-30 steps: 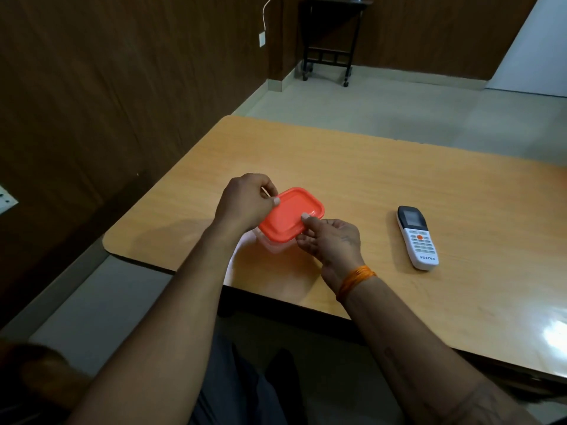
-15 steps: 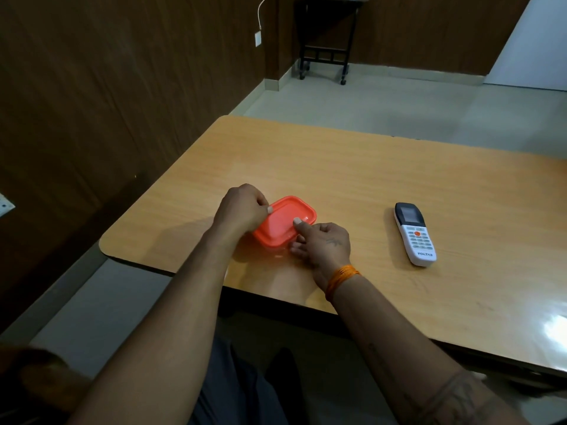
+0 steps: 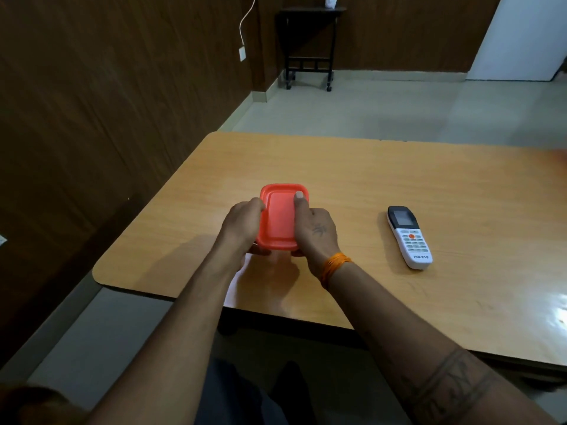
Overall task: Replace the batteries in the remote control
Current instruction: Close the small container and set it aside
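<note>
A small clear container with an orange lid (image 3: 280,217) sits near the table's front left, held from both sides. My left hand (image 3: 242,225) grips its left edge. My right hand (image 3: 316,231) grips its right edge, with the thumb lying on top of the lid. What is inside the container is hidden. A white remote control (image 3: 409,237) with a dark screen and an orange button lies face up on the table, to the right of my right hand and untouched.
The wooden table (image 3: 383,179) has a rounded front left corner and a glossy right part. A dark wood-panelled wall runs along the left. A black rolling stand (image 3: 310,47) stands at the far wall, across open floor.
The container has turned from a diagonal position to lengthwise away from me. Both hands have shifted to grip its long sides. The remote has not moved.
</note>
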Demonstrator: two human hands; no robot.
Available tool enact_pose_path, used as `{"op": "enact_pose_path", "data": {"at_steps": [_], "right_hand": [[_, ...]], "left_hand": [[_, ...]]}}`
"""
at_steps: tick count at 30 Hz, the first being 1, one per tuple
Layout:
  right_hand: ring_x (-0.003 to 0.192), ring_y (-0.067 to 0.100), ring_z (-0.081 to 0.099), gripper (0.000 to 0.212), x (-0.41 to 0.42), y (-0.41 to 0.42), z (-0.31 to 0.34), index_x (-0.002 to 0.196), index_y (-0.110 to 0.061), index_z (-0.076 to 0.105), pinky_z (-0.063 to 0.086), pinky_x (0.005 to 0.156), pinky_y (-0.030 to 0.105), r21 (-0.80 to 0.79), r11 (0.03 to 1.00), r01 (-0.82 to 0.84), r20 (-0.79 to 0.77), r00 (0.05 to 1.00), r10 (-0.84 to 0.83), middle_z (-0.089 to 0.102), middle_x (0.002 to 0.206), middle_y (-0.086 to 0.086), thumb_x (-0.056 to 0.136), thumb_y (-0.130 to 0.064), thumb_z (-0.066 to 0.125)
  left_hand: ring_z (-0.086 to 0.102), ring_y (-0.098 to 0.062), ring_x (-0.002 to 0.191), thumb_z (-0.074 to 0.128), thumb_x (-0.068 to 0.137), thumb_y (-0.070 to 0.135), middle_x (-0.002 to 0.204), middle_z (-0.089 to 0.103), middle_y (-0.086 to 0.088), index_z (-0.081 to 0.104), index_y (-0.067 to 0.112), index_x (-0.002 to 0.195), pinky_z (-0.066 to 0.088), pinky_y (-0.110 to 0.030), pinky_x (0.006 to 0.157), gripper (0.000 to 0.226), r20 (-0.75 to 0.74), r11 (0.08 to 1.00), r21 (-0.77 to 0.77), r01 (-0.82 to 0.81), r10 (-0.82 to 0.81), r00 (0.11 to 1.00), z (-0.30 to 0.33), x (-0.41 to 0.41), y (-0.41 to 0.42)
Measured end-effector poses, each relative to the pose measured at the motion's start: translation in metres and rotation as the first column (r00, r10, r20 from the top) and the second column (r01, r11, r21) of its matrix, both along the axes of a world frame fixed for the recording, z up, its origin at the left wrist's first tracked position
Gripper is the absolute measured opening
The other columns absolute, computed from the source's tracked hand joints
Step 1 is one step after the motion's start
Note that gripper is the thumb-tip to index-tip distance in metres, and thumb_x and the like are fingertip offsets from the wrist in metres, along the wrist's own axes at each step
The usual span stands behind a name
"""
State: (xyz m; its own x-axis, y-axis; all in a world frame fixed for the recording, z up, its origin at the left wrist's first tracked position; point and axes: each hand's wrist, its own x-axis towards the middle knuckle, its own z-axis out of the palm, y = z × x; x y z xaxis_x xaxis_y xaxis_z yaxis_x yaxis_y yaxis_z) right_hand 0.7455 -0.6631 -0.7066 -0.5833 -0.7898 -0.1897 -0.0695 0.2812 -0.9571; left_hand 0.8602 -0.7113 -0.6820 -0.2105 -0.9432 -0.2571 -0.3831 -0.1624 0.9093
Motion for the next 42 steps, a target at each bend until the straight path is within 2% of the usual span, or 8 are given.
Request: {"op": "enact_pose_path", "data": {"at_steps": [4, 10, 19, 23, 26, 31, 38, 42], "right_hand": [[0.090, 0.038, 0.071, 0.061, 0.010, -0.006, 0.003, 0.106, -0.009, 0.059, 0.066, 0.072, 0.051, -0.008, 0.999, -0.045, 0.107, 0.993, 0.046, 0.069, 0.105, 0.016, 0.102, -0.067, 0.039], [0.082, 0.034, 0.070, 0.075, 0.012, -0.018, 0.014, 0.073, -0.015, 0.065, 0.058, 0.075, 0.043, -0.021, 1.000, 0.015, -0.039, 0.999, -0.016, 0.072, 0.085, 0.012, 0.098, -0.076, 0.030], [0.080, 0.033, 0.069, 0.066, 0.001, -0.014, 0.008, 0.070, -0.016, 0.062, 0.059, 0.077, 0.045, -0.023, 0.996, 0.081, 0.025, 0.996, -0.081, 0.067, 0.079, 0.007, 0.099, -0.071, 0.040], [0.085, 0.031, 0.070, 0.061, 0.007, -0.005, 0.012, 0.085, -0.016, 0.066, 0.064, 0.077, 0.048, 0.002, 0.999, 0.033, -0.058, 0.998, -0.033, 0.068, 0.089, 0.006, 0.101, -0.068, 0.037], [0.089, 0.030, 0.070, 0.047, 0.025, -0.003, 0.014, 0.115, -0.017, 0.060, 0.065, 0.075, 0.051, -0.015, 1.000, 0.011, -0.132, 0.991, -0.013, 0.069, 0.105, 0.008, 0.098, -0.059, 0.047], [0.061, 0.019, 0.067, 0.033, 0.054, -0.009, 0.018, 0.109, -0.013, 0.055, 0.065, 0.066, 0.051, -0.025, 1.000, -0.016, -0.021, 1.000, 0.015, 0.058, 0.085, -0.004, 0.100, -0.044, 0.059], [0.068, 0.027, 0.074, 0.027, 0.127, -0.046, 0.018, 0.096, -0.016, 0.057, 0.067, 0.064, 0.048, -0.024, 0.994, -0.103, 0.096, 0.990, 0.105, 0.069, 0.092, 0.008, 0.100, -0.042, 0.061], [0.068, 0.029, 0.074, 0.013, 0.167, -0.066, 0.016, 0.094, -0.011, 0.065, 0.067, 0.063, 0.048, 0.017, 0.982, -0.189, 0.136, 0.973, 0.185, 0.073, 0.091, 0.013, 0.097, -0.023, 0.062]], "left_hand": [[0.066, -0.028, 0.099, 0.031, 0.107, 0.061, 0.110, 0.063, -0.006, 0.053, 0.026, 0.113, 0.058, -0.045, 0.092, 0.042, 0.013, 0.994, -0.106, -0.020, 0.022, 1.000, -0.004, 0.001, 0.000], [0.065, -0.019, 0.090, 0.032, 0.108, 0.057, 0.096, 0.065, 0.000, 0.058, 0.027, 0.085, 0.055, -0.041, 0.088, 0.045, -0.035, 0.989, -0.142, -0.033, 0.029, 0.999, -0.003, 0.004, -0.003], [0.069, -0.032, 0.100, 0.041, 0.105, 0.057, 0.105, 0.070, -0.007, 0.061, 0.028, 0.081, 0.058, -0.055, 0.096, 0.043, -0.094, 0.991, -0.114, -0.066, 0.056, 0.994, -0.006, -0.009, 0.003], [0.067, -0.031, 0.104, 0.042, 0.104, 0.061, 0.118, 0.068, -0.007, 0.065, 0.024, 0.111, 0.057, -0.051, 0.097, 0.044, -0.068, 0.994, -0.092, -0.051, 0.045, 0.997, -0.006, -0.001, -0.003], [0.063, -0.030, 0.107, 0.043, 0.105, 0.055, 0.123, 0.061, -0.007, 0.055, 0.017, 0.136, 0.056, -0.044, 0.092, 0.050, -0.020, 0.989, -0.092, -0.119, 0.118, 0.993, -0.004, 0.015, -0.010], [0.063, -0.032, 0.101, 0.056, 0.093, 0.041, 0.111, 0.065, -0.010, 0.060, 0.012, 0.111, 0.056, -0.044, 0.087, 0.035, 0.063, 0.966, -0.169, -0.196, 0.209, 0.976, 0.006, 0.061, -0.018], [0.073, -0.028, 0.088, 0.070, 0.088, 0.010, 0.096, 0.076, -0.014, 0.076, 0.006, 0.097, 0.059, -0.033, 0.065, 0.011, 0.006, 0.970, -0.099, -0.222, 0.223, 0.975, 0.022, 0.162, -0.041], [0.075, -0.027, 0.088, 0.072, 0.088, 0.000, 0.096, 0.077, -0.012, 0.078, 0.011, 0.099, 0.064, -0.037, 0.073, 0.016, 0.022, 0.954, -0.068, -0.292, 0.294, 0.955, 0.022, 0.208, -0.056]]}}
